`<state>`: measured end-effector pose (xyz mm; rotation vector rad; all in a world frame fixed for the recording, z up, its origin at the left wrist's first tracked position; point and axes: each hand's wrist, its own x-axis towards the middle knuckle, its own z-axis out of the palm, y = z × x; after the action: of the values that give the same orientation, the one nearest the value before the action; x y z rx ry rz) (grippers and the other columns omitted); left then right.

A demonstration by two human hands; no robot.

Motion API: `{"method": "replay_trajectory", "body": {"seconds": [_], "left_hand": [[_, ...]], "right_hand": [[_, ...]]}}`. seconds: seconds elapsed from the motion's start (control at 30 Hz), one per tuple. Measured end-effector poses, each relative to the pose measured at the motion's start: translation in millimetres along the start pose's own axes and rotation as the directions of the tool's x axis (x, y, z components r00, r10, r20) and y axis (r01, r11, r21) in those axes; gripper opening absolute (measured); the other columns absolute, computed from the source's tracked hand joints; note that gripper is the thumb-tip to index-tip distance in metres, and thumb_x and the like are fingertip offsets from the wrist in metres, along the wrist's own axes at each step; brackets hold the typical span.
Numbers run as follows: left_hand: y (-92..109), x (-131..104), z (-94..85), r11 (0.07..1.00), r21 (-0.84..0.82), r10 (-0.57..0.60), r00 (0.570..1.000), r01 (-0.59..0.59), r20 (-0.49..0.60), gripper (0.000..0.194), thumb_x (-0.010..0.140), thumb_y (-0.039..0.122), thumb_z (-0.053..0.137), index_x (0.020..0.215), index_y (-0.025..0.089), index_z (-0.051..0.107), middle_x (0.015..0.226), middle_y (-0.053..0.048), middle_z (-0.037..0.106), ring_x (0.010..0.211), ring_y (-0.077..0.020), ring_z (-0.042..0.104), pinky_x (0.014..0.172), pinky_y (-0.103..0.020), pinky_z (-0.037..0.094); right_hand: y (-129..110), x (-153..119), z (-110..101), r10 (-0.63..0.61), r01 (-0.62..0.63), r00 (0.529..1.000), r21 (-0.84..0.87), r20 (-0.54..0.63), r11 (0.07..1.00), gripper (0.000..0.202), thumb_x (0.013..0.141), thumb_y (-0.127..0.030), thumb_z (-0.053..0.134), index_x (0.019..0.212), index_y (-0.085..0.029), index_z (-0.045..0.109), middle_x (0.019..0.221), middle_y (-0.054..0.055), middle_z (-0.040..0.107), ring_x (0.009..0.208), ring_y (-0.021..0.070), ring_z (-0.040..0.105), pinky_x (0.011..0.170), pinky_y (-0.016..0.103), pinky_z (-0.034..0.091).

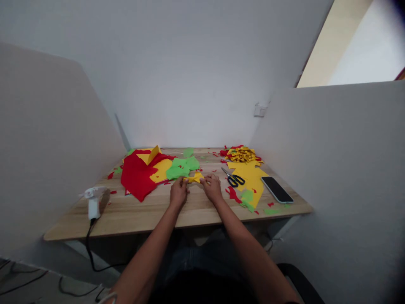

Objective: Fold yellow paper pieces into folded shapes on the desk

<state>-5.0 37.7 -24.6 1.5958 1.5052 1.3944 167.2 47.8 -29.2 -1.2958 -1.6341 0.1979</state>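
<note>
A small yellow piece (197,177), bow-like in shape, is held between my two hands above the wooden table (196,211). The fingers of my left hand (179,192) pinch its left end. My right hand (211,188) grips the right end with thumb and fingers. Just beyond my hands lie light green sheets (182,167). Black-handled scissors (233,179) rest to the right of my right hand, partly on yellow sheets (253,181).
Red sheets (136,177) and yellow ones lie at the left. A white glue gun (93,204) with a black cord is at the left edge. At the back right is a pile of folded yellow pieces (242,154); a phone (277,190) lies at the right.
</note>
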Motion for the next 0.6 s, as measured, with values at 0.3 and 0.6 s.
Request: {"method": "replay_trajectory", "body": {"seconds": [0.3,0.6], "left_hand": [[2.0,-3.4,1.5,0.995,-0.084,0.059,0.994,-0.051,0.095,0.028,0.087,0.045,0.049,0.088,0.019,0.059,0.075,-0.002,0.068,0.045,-0.0125,0.058,0.048,-0.024,0.043],[3.7,-2.6,4.3,0.968,-0.25,0.077,0.974,-0.022,0.213,0.027,0.086,0.045,0.05,0.089,0.019,0.054,0.077,-0.002,0.068,0.042,-0.0104,0.053,0.045,-0.024,0.042]], "right_hand": [[3.4,0.3,3.1,-0.04,0.041,0.999,0.125,-0.013,0.991,0.019,0.085,-0.034,0.058,0.088,-0.021,0.071,0.1,0.007,0.065,0.096,0.0222,0.056,0.087,0.035,0.043],[5.3,3.2,2.5,0.048,-0.091,0.993,0.444,0.108,0.891,0.027,0.081,-0.042,0.057,0.091,-0.019,0.066,0.095,0.006,0.068,0.085,0.0198,0.061,0.07,0.028,0.048]]}}
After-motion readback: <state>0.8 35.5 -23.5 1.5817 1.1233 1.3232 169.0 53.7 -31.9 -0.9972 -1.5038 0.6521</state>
